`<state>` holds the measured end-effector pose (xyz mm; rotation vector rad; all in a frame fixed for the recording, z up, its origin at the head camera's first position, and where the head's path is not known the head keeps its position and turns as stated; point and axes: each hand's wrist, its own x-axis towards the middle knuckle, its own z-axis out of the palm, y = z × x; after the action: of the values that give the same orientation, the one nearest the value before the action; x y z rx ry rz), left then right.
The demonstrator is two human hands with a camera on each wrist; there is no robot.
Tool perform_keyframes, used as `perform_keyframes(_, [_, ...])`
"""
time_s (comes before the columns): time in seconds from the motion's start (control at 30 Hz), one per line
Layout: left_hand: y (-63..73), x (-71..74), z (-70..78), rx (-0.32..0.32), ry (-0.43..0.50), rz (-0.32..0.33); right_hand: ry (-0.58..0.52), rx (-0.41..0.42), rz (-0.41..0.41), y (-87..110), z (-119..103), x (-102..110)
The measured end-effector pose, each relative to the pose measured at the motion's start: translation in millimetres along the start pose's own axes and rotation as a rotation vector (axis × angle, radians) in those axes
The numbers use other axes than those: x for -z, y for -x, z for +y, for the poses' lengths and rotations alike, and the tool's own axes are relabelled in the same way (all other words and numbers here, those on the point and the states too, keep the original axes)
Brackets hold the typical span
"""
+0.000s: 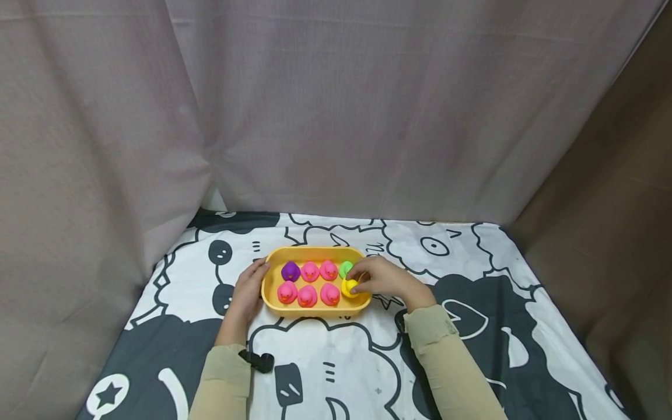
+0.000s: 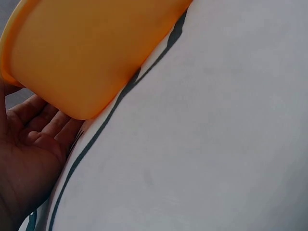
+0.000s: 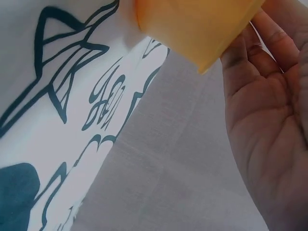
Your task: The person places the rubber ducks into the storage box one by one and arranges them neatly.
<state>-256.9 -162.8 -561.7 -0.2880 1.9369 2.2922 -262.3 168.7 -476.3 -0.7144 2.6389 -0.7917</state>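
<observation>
A yellow oblong tray (image 1: 315, 312) holds small toy ducks in two rows. The back row has a purple duck (image 1: 290, 271) at the left, two pink ducks, and a green duck (image 1: 345, 269) at the right. Three pink ducks (image 1: 307, 296) lie in front, with a yellow duck (image 1: 349, 288) at their right end. My left hand (image 1: 249, 291) grips the tray's left end; in the left wrist view its fingers (image 2: 57, 122) reach beneath the tray. With thumb and fingertips, my right hand (image 1: 383, 276) pinches the yellow duck inside the tray; the right wrist view hides that duck behind the tray wall.
Under the tray spreads a black-and-white cartoon cloth (image 1: 336, 361). Grey-beige curtains (image 1: 336, 116) hang behind and on both sides of the table. A black strap (image 1: 258, 360) shows at the left wrist.
</observation>
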Motion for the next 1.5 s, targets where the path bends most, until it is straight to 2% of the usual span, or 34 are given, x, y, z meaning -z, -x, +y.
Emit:
perform_keyframes(0.13, [0.1, 0.8, -0.9, 0.0, 0.003, -0.001, 0.054, 0.007, -0.02, -3.4, -1, -2])
perform_keyframes(0.4, [0.4, 1.1, -1.6, -0.016, 0.003, -0.013, 0.078, 0.017, -0.013, -6.0, -1, -7])
perform_keyframes(0.87, [0.7, 0.1, -1.2, -0.026, 0.026, -0.028, 0.143, -0.027, 0.004, -5.9, -6, -13])
perform_keyframes(1.27, [1.4, -0.2, -1.3, 0.004, 0.022, -0.005, 0.223, -0.004, -0.028, -4.0, -8, -18])
perform_keyframes(1.5, [2.6, 0.1, -1.2, -0.033, 0.029, -0.023, 0.257, 0.063, -0.011, -3.3, -7, -18])
